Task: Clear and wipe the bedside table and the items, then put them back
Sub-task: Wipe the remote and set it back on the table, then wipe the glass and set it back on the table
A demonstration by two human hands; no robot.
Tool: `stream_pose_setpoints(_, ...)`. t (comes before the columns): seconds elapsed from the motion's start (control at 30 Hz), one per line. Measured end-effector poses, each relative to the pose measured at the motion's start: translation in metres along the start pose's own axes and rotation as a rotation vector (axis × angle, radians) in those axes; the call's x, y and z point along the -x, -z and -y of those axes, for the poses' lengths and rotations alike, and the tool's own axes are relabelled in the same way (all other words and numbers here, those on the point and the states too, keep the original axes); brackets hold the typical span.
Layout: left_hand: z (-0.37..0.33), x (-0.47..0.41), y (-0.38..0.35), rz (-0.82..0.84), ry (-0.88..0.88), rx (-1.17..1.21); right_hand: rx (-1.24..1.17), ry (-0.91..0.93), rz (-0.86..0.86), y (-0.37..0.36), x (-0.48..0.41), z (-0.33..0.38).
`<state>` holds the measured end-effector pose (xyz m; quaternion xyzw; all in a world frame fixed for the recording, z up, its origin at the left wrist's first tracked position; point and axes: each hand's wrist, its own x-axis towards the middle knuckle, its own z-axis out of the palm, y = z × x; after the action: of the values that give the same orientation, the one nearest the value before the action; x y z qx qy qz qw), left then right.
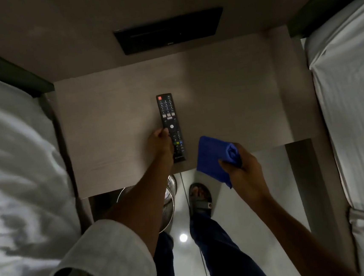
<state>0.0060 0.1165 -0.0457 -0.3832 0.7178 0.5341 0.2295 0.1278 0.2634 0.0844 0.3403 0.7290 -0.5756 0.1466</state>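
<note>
Left hand [160, 141] is closing its fingers around the lower half of the remote [170, 125]. The remote is lying face up, lengthwise, near the middle of the bedside table [228, 102], its lower end close to the front edge. Can't tell whether it's being picked up or set down.

Right hand [244, 167] is gripping the folded blue cloth [214, 157], hovering over the front edge, just right of the remote and not touching it.

Progress, judging from the layout: the remote is the only loose item on the tabletop, so either clearing is nearly done or putting back is just starting. Can't say which. No wipe marks are showing, and the surface is looking dry and uniform, so wiping status is unknown.

Hard to read:
- Lighting is dim and remote button labels are mostly illegible.
- Dark panel [168, 31] on the wall above the back edge: function unclear.
- A metal bin [170, 196] under the front edge is mostly being blocked by the left forearm.
- Beds on both sides are running out of frame; any cleared items lying there aren't visible.
- The left thumb is hidden behind the hand.
</note>
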Motion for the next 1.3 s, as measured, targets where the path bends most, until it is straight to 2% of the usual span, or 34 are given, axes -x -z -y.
stream_pose_setpoints(0.13, -0.001, 0.003, 0.02, -0.155, -0.07, -0.173, -0.026, 0.026, 0.004, -0.011, 0.0, 0.007)
stream_pose_setpoints(0.27, -0.002, 0.022, 0.08, -0.14, -0.42, -0.321, -0.057, 0.067, 0.051, -0.03, 0.004, 0.021)
stream_pose_setpoints(0.37, -0.008, 0.031, 0.144, -0.18, -0.666, -0.43, 0.025, 0.15, 0.14, -0.057, 0.011, 0.033)
stream_pose_setpoints(0.43, -0.012, 0.034, 0.191, -0.22, -0.807, -0.521, 0.074, 0.195, 0.197, -0.076, 0.018, 0.042)
stream_pose_setpoints(0.57, -0.031, 0.04, 0.311, -0.401, -1.007, -0.699, 0.114, 0.269, 0.274, -0.121, 0.043, 0.068)
stream_pose_setpoints(0.7, -0.05, 0.044, 0.444, -0.589, -1.06, -0.689, 0.101, 0.333, 0.348, -0.159, 0.07, 0.088)
stream_pose_setpoints(0.77, -0.053, 0.039, 0.51, -0.633, -0.978, -0.784, 0.103, 0.362, 0.382, -0.18, 0.083, 0.094)
stream_pose_setpoints(0.83, -0.055, 0.029, 0.565, -0.56, -0.787, -0.981, 0.134, 0.387, 0.409, -0.206, 0.097, 0.095)
stream_pose_setpoints(0.9, -0.054, 0.015, 0.6, -0.402, -0.619, -1.195, 0.155, 0.379, 0.432, -0.23, 0.109, 0.093)
stream_pose_setpoints(1.0, -0.051, -0.004, 0.614, -0.235, -0.564, -1.413, 0.211, 0.41, 0.455, -0.255, 0.122, 0.092)
stream_pose_setpoints(1.17, -0.066, 0.002, 0.604, -0.223, -0.698, -1.392, 0.256, 0.571, 0.467, -0.275, 0.143, 0.109)
stream_pose_setpoints(1.23, -0.066, 0.02, 0.586, -0.206, -0.78, -1.376, 0.289, 0.697, 0.449, -0.277, 0.151, 0.123)
stream_pose_setpoints(1.3, -0.062, 0.044, 0.554, -0.115, -0.812, -1.34, 0.372, 0.871, 0.381, -0.284, 0.162, 0.138)
